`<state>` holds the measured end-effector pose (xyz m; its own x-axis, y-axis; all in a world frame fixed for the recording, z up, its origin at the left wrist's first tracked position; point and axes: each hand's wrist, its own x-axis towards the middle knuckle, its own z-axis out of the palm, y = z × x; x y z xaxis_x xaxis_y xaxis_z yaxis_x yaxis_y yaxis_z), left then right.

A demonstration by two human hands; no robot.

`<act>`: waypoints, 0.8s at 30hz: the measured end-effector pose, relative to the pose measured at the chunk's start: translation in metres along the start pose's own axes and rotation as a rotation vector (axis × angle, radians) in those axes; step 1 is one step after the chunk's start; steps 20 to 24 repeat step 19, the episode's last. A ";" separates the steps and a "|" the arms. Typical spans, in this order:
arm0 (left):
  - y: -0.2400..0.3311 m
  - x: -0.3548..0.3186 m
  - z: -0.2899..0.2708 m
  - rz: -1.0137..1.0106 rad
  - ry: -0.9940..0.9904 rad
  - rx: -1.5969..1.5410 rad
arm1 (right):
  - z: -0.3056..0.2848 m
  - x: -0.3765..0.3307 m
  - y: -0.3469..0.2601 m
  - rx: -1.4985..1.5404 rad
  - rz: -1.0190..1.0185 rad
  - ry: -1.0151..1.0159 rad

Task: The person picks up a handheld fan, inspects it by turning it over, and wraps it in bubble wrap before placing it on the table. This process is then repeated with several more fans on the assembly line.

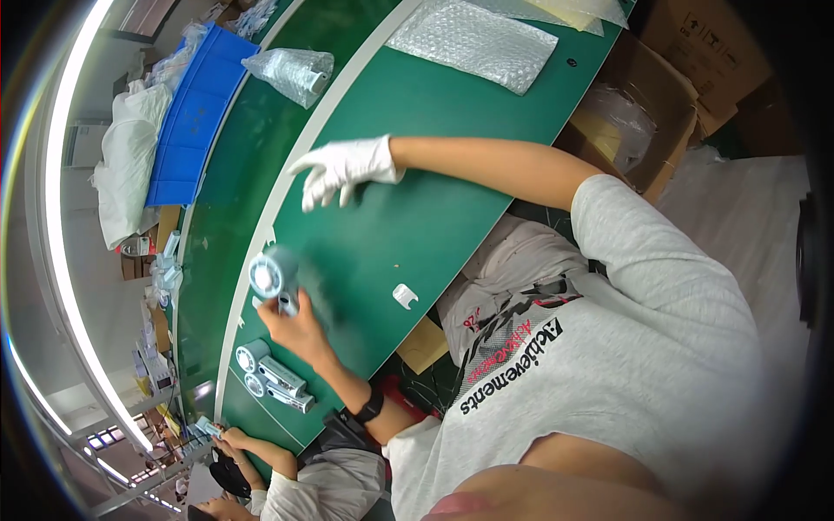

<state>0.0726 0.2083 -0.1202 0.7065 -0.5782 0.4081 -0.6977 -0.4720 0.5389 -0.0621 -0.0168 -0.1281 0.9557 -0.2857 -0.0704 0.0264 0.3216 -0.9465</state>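
My left hand (300,332), bare and with a black band at the wrist, is closed around a light blue handheld fan (268,273). The fan is held over the green table, its round head tilted upward and slightly blurred. My right hand (340,172), in a white glove, holds nothing; its fingers are spread above the table near the pale edge strip. Beside my left forearm lie two more handheld fans, one (282,375) with its handle parallel to the other (291,398). A small white notched plastic piece (404,297) rests on the table nearer my body.
Bubble wrap (478,42) covers the table's far right. Beyond the pale strip (291,174) runs a green belt carrying a bubble-wrapped item (295,74). A blue bin (195,113) stands behind it. Cardboard boxes (625,113) are at right; a co-worker (304,486) sits at left.
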 end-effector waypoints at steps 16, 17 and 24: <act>0.085 0.024 0.072 -0.229 -0.923 -1.482 | -0.014 -0.010 -0.015 0.112 -0.371 0.036; 0.086 0.024 0.072 -0.170 -0.932 -1.448 | -0.014 -0.010 -0.017 -0.007 -0.414 0.098; 0.090 0.021 0.071 -0.201 -0.911 -1.410 | -0.014 -0.010 -0.016 -0.128 -0.447 0.159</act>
